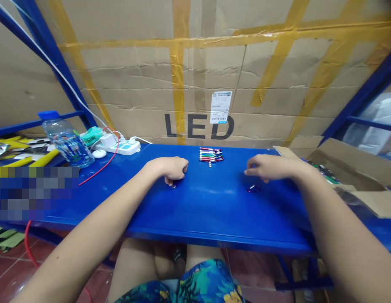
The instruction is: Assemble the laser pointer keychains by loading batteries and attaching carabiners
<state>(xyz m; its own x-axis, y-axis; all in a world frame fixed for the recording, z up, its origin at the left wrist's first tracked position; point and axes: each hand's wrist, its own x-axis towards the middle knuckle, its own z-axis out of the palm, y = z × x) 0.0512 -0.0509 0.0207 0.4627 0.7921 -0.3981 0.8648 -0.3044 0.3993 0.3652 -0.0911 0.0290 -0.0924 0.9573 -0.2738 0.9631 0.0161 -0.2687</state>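
My left hand (175,169) is closed, with its fingers curled down to the blue tabletop. At its fingertips is a small shiny metal piece (173,186), too small to name surely. My right hand (261,167) hovers over the table with its fingers loosely bent and a gap between them; nothing shows in it. Just below it lies a purple carabiner (253,189). Between and beyond both hands, a row of coloured metallic carabiners (211,154) in red, green, blue and silver lies close together, with small metal bits (210,164) at its near side.
A water bottle (67,141), a white power strip (126,146) and a red cable (102,168) are at the left. An open cardboard box (366,168) with small items stands at the right. Behind the blue table (195,223) rises a big taped carton (126,84).
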